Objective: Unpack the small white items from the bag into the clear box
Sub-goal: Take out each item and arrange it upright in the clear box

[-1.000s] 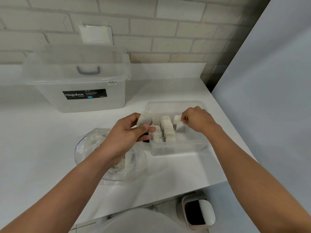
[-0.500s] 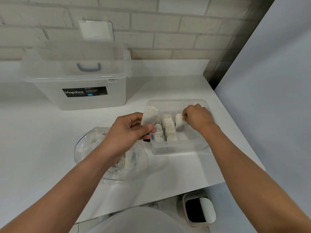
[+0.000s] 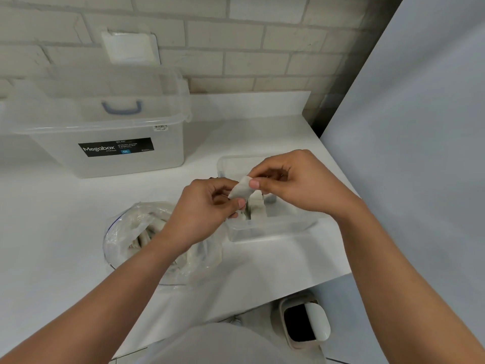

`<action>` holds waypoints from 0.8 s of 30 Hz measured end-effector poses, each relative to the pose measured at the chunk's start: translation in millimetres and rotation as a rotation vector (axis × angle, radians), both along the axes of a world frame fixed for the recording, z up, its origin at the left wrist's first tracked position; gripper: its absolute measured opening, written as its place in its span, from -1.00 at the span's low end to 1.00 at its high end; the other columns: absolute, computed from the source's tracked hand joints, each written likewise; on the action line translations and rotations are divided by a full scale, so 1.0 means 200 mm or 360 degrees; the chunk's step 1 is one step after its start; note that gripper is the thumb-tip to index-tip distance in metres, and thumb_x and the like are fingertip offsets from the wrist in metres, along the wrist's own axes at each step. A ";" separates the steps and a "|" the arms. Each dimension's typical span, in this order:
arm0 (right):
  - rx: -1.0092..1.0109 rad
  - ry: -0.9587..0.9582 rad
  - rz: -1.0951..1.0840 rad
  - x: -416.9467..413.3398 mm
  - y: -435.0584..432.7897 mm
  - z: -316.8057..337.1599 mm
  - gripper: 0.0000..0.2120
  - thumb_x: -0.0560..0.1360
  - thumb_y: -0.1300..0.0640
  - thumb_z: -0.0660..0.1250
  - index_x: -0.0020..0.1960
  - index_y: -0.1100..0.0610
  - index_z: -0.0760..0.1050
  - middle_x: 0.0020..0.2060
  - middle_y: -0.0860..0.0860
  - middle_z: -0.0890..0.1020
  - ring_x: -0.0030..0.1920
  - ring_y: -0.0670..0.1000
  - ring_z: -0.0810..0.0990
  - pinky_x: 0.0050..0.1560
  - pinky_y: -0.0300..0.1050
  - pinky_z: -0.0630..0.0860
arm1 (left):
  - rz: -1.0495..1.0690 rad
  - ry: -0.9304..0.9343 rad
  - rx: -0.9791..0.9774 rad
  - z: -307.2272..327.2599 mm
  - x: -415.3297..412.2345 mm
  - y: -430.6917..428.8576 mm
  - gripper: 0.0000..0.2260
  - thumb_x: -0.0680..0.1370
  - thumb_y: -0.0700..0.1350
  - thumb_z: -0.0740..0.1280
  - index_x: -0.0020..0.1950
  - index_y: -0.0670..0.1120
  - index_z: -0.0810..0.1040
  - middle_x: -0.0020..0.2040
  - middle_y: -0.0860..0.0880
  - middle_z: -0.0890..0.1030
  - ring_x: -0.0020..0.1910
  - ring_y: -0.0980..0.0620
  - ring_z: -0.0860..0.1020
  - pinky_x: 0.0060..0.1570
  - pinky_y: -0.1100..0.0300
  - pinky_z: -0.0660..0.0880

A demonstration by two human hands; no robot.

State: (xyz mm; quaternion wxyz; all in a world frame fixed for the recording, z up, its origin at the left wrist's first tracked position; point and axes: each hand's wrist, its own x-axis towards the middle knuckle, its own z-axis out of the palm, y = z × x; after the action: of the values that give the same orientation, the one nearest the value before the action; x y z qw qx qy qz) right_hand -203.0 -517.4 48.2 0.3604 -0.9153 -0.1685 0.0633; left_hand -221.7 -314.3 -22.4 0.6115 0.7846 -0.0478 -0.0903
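A small white item [image 3: 242,191] hangs above the left end of the small clear box [image 3: 273,228]. My left hand [image 3: 202,208] pinches its lower end and my right hand [image 3: 294,182] pinches its upper end. Inside the box stand several white items [image 3: 258,206], mostly hidden behind my hands. The clear plastic bag [image 3: 139,232] lies open on the counter under my left wrist, with more white items inside.
A large clear Megabox storage tub [image 3: 105,143] with a blue handle stands at the back left. The white counter [image 3: 52,232] ends close behind the small box on the right, by a grey wall. A small bin [image 3: 304,321] sits on the floor below.
My right hand left the items in the box and came over to my left hand. Both hands now hold the one white item, lifted over the box's left end.
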 end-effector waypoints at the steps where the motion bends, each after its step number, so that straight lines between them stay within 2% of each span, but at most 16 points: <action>1: -0.0032 -0.0019 0.0003 0.00 -0.01 0.00 -0.91 0.53 0.04 0.49 0.01 -0.02 0.73 -0.19 -0.11 0.74 -0.17 -0.08 0.71 -0.01 -0.04 0.62 | -0.0012 -0.0037 0.0031 0.00 0.00 -0.01 -0.84 0.51 -0.17 0.52 0.06 0.02 0.70 -0.16 -0.01 0.73 -0.25 0.05 0.71 -0.06 0.03 0.64; 3: -0.0109 -0.0086 -0.0012 0.02 -0.03 -0.01 -0.92 0.53 0.04 0.49 0.00 -0.02 0.73 -0.21 -0.13 0.74 -0.17 -0.12 0.70 -0.02 -0.09 0.63 | 0.0002 -0.0164 0.0167 -0.02 0.00 -0.01 -0.77 0.49 -0.13 0.54 0.12 0.04 0.68 -0.10 0.06 0.71 -0.20 0.15 0.69 -0.05 0.09 0.64; 6: -0.0272 -0.0268 -0.0192 0.08 -0.10 -0.04 -0.89 0.56 0.06 0.45 0.05 -0.01 0.73 -0.17 -0.20 0.72 -0.12 -0.21 0.66 0.02 -0.31 0.56 | 0.0017 -0.0421 0.0451 -0.02 -0.02 -0.01 -0.63 0.47 -0.07 0.55 0.26 0.04 0.61 -0.01 0.13 0.66 -0.03 0.22 0.62 0.02 0.20 0.60; 8: -0.0418 -0.0363 -0.0336 0.14 -0.14 -0.08 -0.86 0.60 0.09 0.40 0.10 0.00 0.71 -0.09 -0.13 0.74 -0.02 -0.10 0.64 0.10 -0.18 0.57 | -0.0088 -0.0603 0.0648 -0.03 -0.03 0.01 -0.64 0.49 -0.01 0.53 0.27 0.04 0.61 0.04 0.12 0.65 -0.01 0.19 0.59 0.04 0.17 0.58; 11: -0.0606 -0.0363 -0.0407 0.22 -0.19 -0.17 -0.84 0.62 0.13 0.36 0.14 0.04 0.69 -0.01 -0.02 0.73 0.05 0.05 0.62 0.12 0.01 0.61 | -0.0306 -0.0782 0.0907 -0.03 -0.05 0.02 -0.73 0.51 0.09 0.49 0.18 0.08 0.67 0.04 0.13 0.65 0.00 0.11 0.57 0.01 0.07 0.57; 16: -0.0926 -0.0131 -0.0245 0.31 -0.22 -0.33 -0.78 0.61 0.24 0.29 0.09 0.08 0.70 0.02 0.05 0.70 -0.06 0.05 0.55 -0.06 -0.10 0.52 | -0.0460 -0.0855 0.1153 -0.04 -0.07 0.01 -0.84 0.58 0.04 0.42 0.13 0.10 0.70 0.04 0.14 0.65 0.10 0.04 0.56 -0.09 0.09 0.54; 20: -0.1053 0.0074 -0.0123 0.33 -0.20 -0.41 -0.80 0.59 0.23 0.33 0.11 0.08 0.71 0.05 0.06 0.70 -0.02 0.10 0.64 0.09 0.04 0.60 | -0.0450 -0.0863 0.1190 -0.05 -0.06 0.01 -0.88 0.59 0.02 0.40 0.07 0.11 0.72 -0.01 0.13 0.66 0.07 0.02 0.56 -0.12 0.07 0.55; 24: -0.1135 0.0125 -0.0128 0.36 -0.19 -0.48 -0.79 0.56 0.23 0.35 0.07 0.04 0.72 0.06 0.05 0.68 -0.06 0.11 0.65 0.04 0.01 0.59 | -0.0452 -0.0829 0.1203 -0.05 -0.06 0.00 -0.86 0.61 0.03 0.37 0.08 0.12 0.72 0.01 0.14 0.65 0.11 0.05 0.53 -0.07 0.04 0.55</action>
State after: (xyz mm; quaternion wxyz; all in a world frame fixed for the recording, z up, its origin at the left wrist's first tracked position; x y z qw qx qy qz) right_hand -131.2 -556.1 -47.3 0.0267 -0.9862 -0.0857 0.1389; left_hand -233.2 -313.9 -31.6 0.2328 0.9342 -0.2699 0.0156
